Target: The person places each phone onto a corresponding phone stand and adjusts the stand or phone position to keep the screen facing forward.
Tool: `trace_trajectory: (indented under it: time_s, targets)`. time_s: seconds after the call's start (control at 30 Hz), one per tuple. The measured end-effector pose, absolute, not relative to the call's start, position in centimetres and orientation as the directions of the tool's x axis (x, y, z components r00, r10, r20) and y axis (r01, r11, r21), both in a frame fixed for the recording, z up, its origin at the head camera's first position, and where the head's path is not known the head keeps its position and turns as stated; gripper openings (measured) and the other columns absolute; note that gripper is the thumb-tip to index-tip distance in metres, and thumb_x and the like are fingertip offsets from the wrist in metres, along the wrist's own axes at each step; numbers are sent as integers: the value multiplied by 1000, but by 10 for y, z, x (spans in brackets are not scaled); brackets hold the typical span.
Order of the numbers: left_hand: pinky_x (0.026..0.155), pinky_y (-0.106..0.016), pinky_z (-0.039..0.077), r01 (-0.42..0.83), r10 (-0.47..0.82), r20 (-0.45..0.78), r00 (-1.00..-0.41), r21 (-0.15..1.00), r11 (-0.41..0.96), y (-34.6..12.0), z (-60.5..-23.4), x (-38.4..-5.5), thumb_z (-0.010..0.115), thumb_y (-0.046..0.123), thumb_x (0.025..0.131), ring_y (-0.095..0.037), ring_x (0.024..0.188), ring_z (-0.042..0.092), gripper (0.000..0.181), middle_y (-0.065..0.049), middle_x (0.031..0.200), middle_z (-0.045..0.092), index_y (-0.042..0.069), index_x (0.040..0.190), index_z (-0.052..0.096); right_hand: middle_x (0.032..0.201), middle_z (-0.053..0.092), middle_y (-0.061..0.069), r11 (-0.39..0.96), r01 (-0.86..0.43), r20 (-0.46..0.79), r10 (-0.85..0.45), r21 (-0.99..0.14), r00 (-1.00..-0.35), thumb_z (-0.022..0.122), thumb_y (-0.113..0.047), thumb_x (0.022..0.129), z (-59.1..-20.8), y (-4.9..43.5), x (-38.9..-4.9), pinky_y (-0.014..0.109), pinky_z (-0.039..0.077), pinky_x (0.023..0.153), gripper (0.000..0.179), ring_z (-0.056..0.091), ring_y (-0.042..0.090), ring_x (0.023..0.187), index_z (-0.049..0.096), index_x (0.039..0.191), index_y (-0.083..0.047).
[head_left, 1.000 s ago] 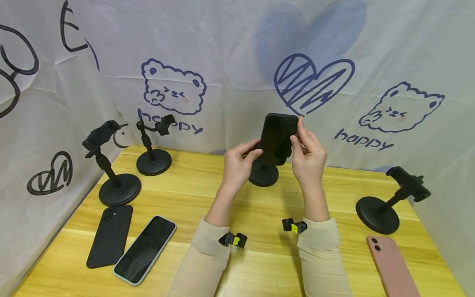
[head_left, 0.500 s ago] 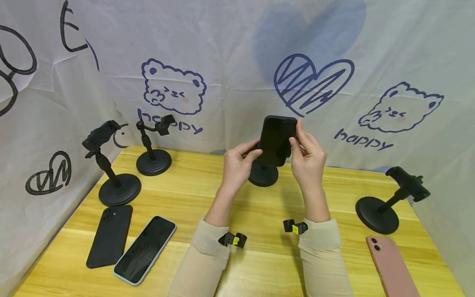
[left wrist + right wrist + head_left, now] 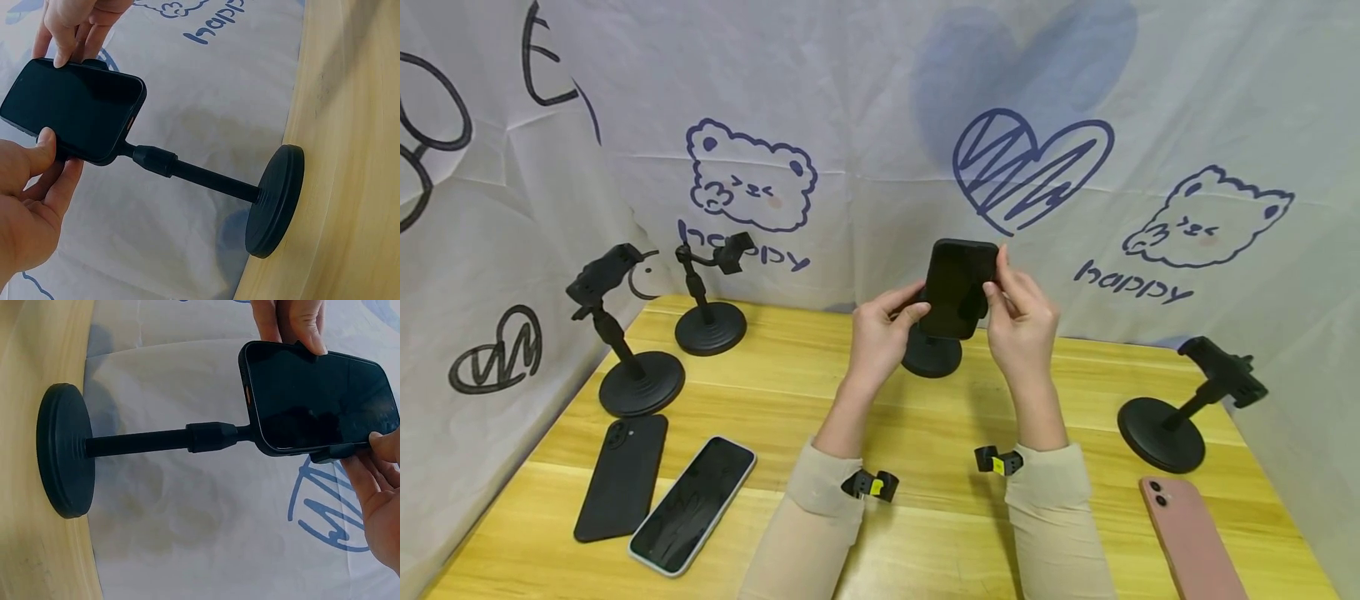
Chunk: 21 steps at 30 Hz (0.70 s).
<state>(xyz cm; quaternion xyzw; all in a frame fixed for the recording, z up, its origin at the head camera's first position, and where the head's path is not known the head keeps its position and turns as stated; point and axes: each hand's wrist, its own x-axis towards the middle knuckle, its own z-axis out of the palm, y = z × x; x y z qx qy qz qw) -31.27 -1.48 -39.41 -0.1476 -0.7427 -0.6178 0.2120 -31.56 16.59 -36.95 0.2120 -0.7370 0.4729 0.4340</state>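
White cloth (image 3: 880,108) hangs behind a wooden table (image 3: 943,533), and before it a black phone (image 3: 958,292) is at the top of a black stand (image 3: 934,357), its long axis close to upright, roughly in line with the pole (image 3: 137,444). It lies directly between the hands, the left hand (image 3: 880,333) pinching one long side and the right hand (image 3: 1022,325) the other, slightly higher up, so neither is clearly nearer. Part of the holder (image 3: 332,453) shows along the phone's edge beside the right hand, but how the hidden fingers press behind cannot be told.
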Motion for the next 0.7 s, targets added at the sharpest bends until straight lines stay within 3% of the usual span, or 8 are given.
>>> trace_trajectory:
  time_s: [0.33, 0.7]
  targets:
    - [90, -37, 61, 465, -42, 479, -877, 866, 185, -16, -396, -313, 74, 12, 95, -26, 107, 73, 33, -13, 116, 76, 7, 128, 75, 94, 71, 25, 502, -732, 870, 92, -461, -485, 70, 11, 93, -372, 164, -315, 11, 37, 63, 41, 44, 20, 65, 64, 133, 7]
    - [86, -36, 62, 493, -55, 510, -858, 849, 190, -13, -396, -314, 73, 11, 97, -27, 105, 74, 31, -15, 119, 75, 5, 128, 74, 98, 72, 25, 564, -714, 883, 59, -415, -466, 69, 9, 95, -375, 166, -317, 9, 41, 69, 40, 55, 28, 67, 64, 135, 6]
